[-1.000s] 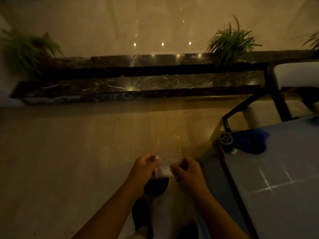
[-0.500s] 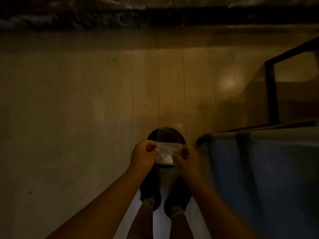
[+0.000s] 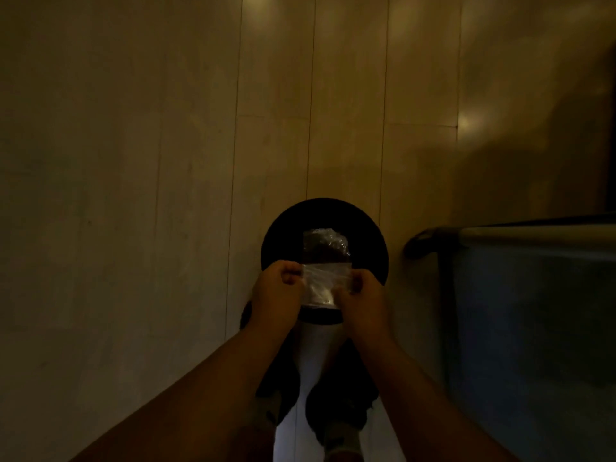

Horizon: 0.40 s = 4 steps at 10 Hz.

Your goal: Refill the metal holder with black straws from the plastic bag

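Observation:
A small clear plastic bag [image 3: 326,278] is stretched flat between both my hands, low in the middle of the view. My left hand [image 3: 276,295] pinches its left edge and my right hand [image 3: 363,298] pinches its right edge. The bag looks see-through and I cannot make out any straws in it. It hangs over a round black bin [image 3: 325,221] that stands on the floor right below my hands. No metal holder or black straws are in sight.
Pale wooden floor planks [image 3: 166,161] fill most of the dim view. A blue-covered table [image 3: 533,311] with a rounded metal edge stands at the right. My feet in dark shoes [image 3: 340,405] are under my arms.
My head has tipped from the room ahead down to the floor. The black bin has come into view under the bag. Both hands keep hold of the bag's edges.

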### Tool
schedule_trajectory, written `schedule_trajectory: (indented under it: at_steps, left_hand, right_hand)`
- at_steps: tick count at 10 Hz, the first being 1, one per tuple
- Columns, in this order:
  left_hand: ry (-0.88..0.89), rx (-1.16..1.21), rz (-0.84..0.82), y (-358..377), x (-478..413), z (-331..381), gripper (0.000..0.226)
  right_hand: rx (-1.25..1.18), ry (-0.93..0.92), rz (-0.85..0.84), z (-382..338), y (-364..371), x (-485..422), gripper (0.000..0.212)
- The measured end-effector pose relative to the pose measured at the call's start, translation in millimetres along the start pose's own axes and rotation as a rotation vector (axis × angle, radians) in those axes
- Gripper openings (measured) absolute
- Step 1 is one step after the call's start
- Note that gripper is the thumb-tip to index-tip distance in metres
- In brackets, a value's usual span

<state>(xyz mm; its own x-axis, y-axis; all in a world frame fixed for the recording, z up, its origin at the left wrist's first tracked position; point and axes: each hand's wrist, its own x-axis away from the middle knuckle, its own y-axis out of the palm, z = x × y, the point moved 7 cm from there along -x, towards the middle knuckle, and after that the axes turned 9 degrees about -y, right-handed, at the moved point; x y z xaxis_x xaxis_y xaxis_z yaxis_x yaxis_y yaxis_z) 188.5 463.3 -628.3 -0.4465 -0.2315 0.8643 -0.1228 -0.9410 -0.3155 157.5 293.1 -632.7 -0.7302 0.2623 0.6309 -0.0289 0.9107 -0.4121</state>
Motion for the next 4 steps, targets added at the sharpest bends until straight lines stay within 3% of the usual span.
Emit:
schedule_trajectory:
  at_steps: [2, 3, 4]
  left_hand:
    - [0.007, -0.006, -0.041, -7, 8, -4, 0.037]
    - [0.05, -0.056, -0.075, -22, 37, 16, 0.029]
    - [0.105, -0.089, -0.098, -37, 81, 42, 0.016]
  right_hand:
    - [-0.014, -0.066, -0.025, -10, -6, 10, 0.047]
    - [-0.01, -0.059, -0.057, -31, -20, 35, 0.015]
    - [-0.093, -0.093, -0.074, -69, -39, 68, 0.01]
